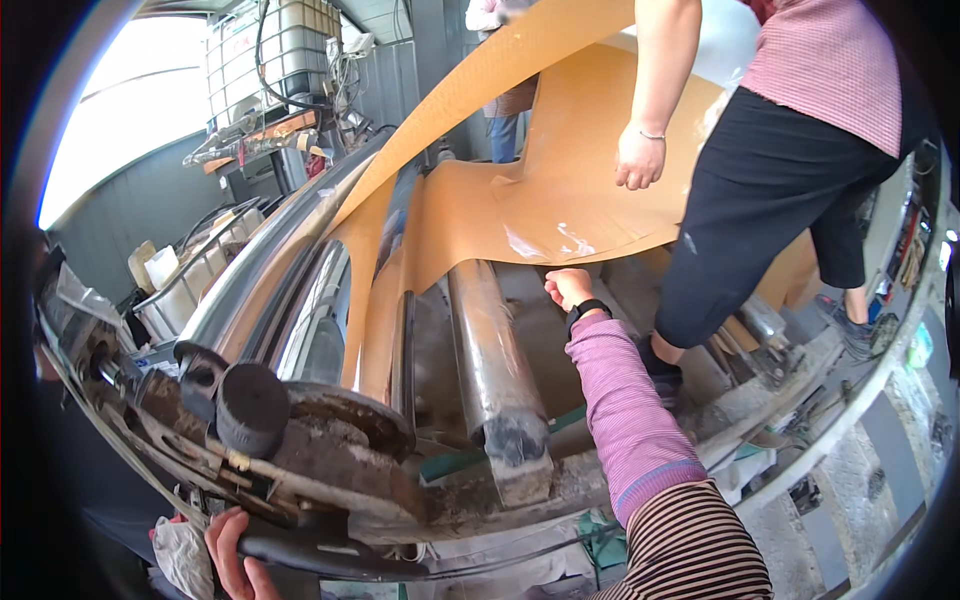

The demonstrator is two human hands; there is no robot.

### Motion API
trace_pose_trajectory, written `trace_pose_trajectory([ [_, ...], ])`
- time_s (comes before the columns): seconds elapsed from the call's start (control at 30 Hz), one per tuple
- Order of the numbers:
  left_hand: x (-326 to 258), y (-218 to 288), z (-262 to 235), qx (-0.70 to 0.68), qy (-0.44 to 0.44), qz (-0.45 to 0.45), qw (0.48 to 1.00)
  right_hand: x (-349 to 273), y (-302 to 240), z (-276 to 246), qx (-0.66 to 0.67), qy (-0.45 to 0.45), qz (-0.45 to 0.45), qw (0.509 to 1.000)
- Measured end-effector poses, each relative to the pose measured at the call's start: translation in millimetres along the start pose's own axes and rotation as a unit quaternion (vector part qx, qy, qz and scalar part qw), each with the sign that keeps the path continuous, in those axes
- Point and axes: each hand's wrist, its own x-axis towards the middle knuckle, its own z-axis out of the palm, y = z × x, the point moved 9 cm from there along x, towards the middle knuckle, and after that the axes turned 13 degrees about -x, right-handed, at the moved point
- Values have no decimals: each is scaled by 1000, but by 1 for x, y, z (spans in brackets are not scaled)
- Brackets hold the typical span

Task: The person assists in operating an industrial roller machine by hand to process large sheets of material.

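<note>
My right hand [570,288] is stretched forward in a pink sleeve, with a black band at the wrist. Its fingers are curled closed just below the near edge of a wide orange-tan sheet [500,215]; whether they pinch the sheet is hidden. The sheet drapes over metal rollers, and a long strip of it rises toward the upper right. At the lower left my left hand [238,560] shows only partly, fingers apart, beside a black padded bar [310,550] on the machine's near side. I see nothing held in it.
A co-worker in dark trousers [765,205] stands on the frame at the right, one hand hanging over the sheet. Another person [503,135] is behind it. A shiny roller [492,350] lies ahead, with gaps beside it. A round metal shaft end [253,408] juts out left.
</note>
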Motion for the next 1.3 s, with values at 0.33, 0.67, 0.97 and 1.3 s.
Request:
trace_pose_trajectory([
  [0.33,-4,-12,-4,29,0,-14,999,-51,-94,10,147,-126,-143,971],
  [0.67,-11,-24,-11,-60,18,-2,998,-539,-127,49,-216,-257,-658,674],
  [0.97,-3,-15,-17,-94,-3,47,994,-526,-62,129,-236,-282,-426,827],
  [1.3,-9,-18,-25,-88,-22,58,994,-534,-56,128,-218,-196,-454,841],
])
